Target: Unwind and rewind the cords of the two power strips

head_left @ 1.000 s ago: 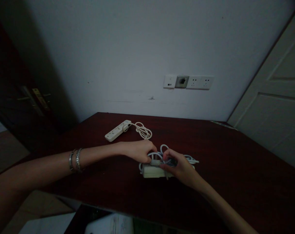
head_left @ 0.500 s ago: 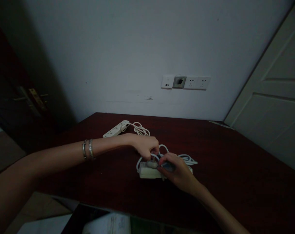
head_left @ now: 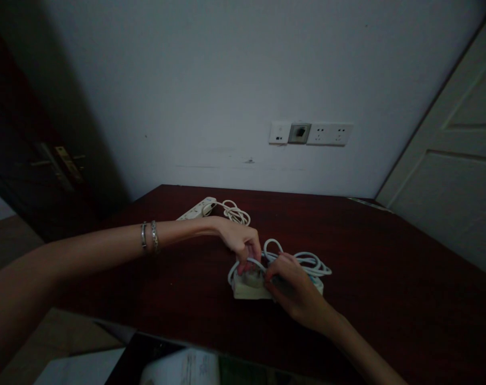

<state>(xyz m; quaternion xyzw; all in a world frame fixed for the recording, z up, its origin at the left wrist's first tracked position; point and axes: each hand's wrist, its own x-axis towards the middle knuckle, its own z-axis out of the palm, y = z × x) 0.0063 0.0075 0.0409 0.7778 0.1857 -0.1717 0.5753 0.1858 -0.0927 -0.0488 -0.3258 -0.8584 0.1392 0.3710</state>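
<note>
A white power strip (head_left: pixel 251 292) lies on the dark red table, partly covered by my hands. On its left part sits a pale plug (head_left: pixel 252 278), blurred and low in contrast. From above, the bent fingers of my left hand (head_left: pixel 239 240) close on the plug's left side. My right hand (head_left: pixel 297 286) pinches at the plug's right end, where a looped white cord (head_left: pixel 255 261) meets the fingertips; the exact grip is hidden. Behind the right hand, more of the cord lies in a loose coil (head_left: pixel 315 263).
A second white power strip (head_left: pixel 197 209) with a plug in it and a bundled cord (head_left: pixel 237 214) lies farther back, partly behind my left arm. Wall sockets (head_left: pixel 326 133) sit above the table (head_left: pixel 178 299). A white panelled door (head_left: pixel 455 176) stands at right, a dark door (head_left: pixel 34 160) at left.
My left fingers have moved down onto the plug and spread slightly round it. The right hand keeps its pinch. The whole view has shifted a little.
</note>
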